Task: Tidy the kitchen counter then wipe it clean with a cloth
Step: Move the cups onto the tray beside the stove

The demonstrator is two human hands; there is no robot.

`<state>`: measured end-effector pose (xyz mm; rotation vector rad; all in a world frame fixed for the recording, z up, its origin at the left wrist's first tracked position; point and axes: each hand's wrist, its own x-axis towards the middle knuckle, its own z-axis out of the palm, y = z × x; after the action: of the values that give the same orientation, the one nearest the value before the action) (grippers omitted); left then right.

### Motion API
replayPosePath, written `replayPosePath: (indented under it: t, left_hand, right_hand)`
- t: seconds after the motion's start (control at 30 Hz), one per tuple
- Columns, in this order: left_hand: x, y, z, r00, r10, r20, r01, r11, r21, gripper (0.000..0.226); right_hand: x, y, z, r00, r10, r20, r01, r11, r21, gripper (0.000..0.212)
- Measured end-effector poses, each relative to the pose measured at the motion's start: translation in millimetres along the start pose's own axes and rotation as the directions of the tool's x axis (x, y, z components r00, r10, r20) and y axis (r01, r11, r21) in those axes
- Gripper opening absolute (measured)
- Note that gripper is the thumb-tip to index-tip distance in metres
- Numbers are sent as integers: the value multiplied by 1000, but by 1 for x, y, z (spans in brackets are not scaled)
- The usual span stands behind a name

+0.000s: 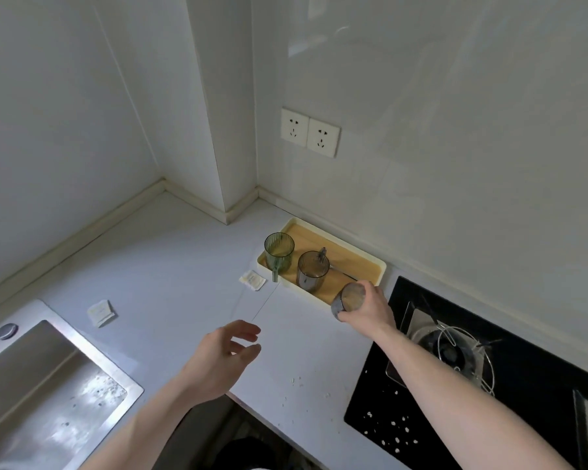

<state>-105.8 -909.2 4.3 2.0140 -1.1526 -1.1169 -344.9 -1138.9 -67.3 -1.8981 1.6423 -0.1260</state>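
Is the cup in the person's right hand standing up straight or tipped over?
Tipped. The grey cup leans sideways in the right hand, its open mouth facing the camera, above the tray's near edge.

Person, head view: two bare forearms, no sleeves in frame, no watch, ring or bracelet to be seen. Left hand (223,356) and forearm on the side nearer the sink (48,385); right hand (367,305) and forearm on the side farther from it.
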Motion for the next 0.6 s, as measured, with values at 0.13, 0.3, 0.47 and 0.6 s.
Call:
replayPosePath:
  t: [0.13,0.3,0.47,0.6]
  left_hand:
    - [-6,-1,-2,999,-30,-38,30,1000,-4,20]
    - [-15,-4,-1,995,-70,-77,71,997,2,21]
    - [-22,-9,-2,988,-111,-107,111,994,-10,19]
    - [-27,-11,-2,985,-124,-120,124,992,-7,20]
  right_hand:
    - [21,1,2,999,22,-25,-23,999,-27,90]
    - [41,1,11,997,68,-39,-70,996,-52,91]
    - [53,4,21,997,82,-18,-83,991,-105,94]
    - [57,1,26,996,79,-33,-82,990,-116,96]
